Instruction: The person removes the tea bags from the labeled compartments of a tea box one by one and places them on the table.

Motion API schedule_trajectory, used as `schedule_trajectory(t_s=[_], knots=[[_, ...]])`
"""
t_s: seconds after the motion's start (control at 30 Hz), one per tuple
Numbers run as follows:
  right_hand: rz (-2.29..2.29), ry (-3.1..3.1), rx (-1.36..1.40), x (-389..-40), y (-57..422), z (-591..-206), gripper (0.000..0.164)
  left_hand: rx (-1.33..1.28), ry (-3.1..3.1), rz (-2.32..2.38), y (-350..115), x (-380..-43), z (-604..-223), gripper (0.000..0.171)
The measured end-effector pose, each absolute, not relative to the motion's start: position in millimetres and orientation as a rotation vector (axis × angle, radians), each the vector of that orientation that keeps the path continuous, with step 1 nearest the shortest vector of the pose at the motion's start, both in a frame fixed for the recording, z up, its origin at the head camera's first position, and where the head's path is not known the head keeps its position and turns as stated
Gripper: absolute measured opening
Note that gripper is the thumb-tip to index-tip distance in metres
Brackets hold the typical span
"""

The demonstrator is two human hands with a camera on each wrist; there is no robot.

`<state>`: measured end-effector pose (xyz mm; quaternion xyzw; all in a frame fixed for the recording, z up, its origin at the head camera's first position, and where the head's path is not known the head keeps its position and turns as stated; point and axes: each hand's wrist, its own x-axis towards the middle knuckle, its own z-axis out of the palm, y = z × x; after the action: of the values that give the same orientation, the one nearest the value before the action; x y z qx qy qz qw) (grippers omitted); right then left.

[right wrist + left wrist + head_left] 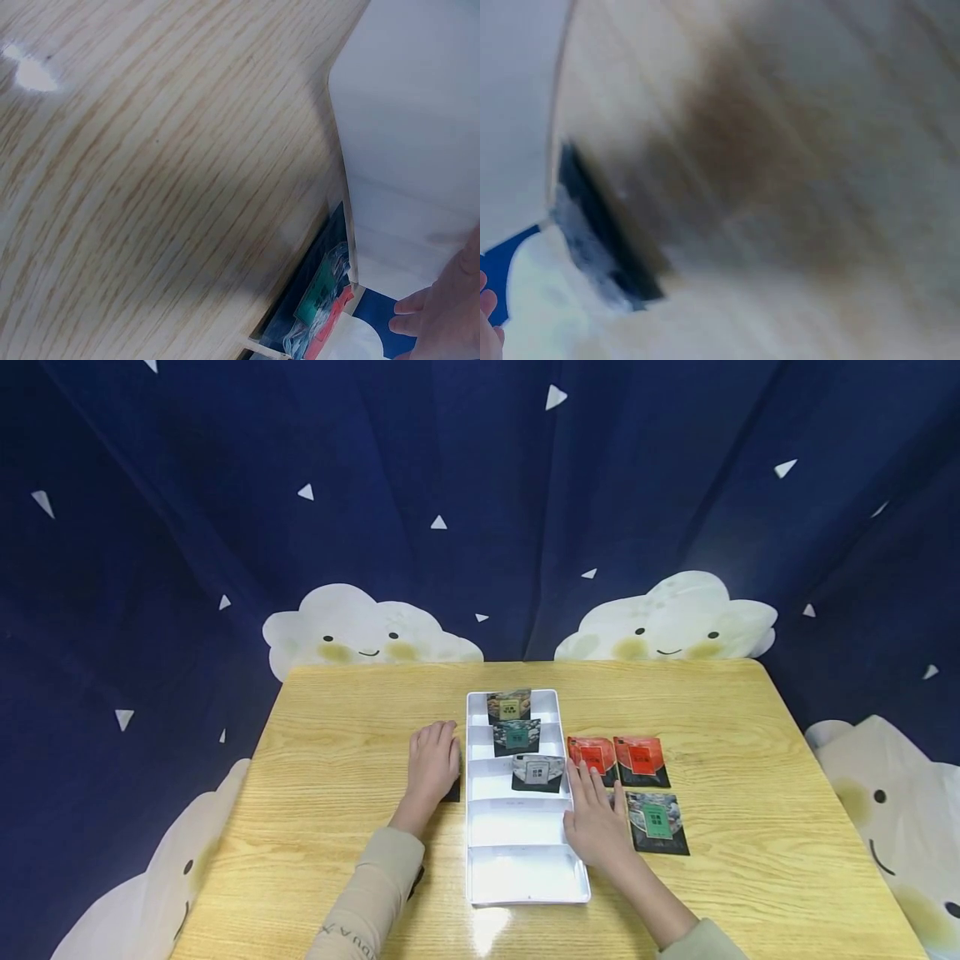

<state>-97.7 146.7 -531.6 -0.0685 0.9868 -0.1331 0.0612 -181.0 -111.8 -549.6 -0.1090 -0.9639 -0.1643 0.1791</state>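
A white tray (528, 872) with several compartments stands between both hands. Its three far compartments hold upright packets: one with a gold label (509, 708), one with a teal label (517, 737) and one with a pale grey label (537, 773). My left hand (433, 764) lies along the tray's left side, fingers extended, over a dark packet (453, 792) that it mostly hides. On the other side, my right hand (597, 822) has its fingers straight beside the tray's right wall (412, 135), partly covering a red packet (588, 750) and another packet behind the fingers.
Right of the tray lie a second red packet (641, 760) and a green-labelled packet (658, 822). Something dark (416, 881) shows beside the left sleeve. The wooden table (337, 710) meets a dark blue curtain (480, 485) with cloud shapes at its far edge.
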Motion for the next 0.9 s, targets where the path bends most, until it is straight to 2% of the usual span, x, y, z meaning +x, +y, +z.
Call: schedule_trajectory(t_s=[0.33, 0.9], knots=[[-0.395, 2.984, -0.205, -98, 146, -531, 0.071, -0.516, -2.742, -0.316, -80, -180, -520, 0.032], [-0.404, 2.986, -0.221, -98, 147, -530, 0.069, -0.913, -2.821, 0.03, -32, -168, -509, 0.032]])
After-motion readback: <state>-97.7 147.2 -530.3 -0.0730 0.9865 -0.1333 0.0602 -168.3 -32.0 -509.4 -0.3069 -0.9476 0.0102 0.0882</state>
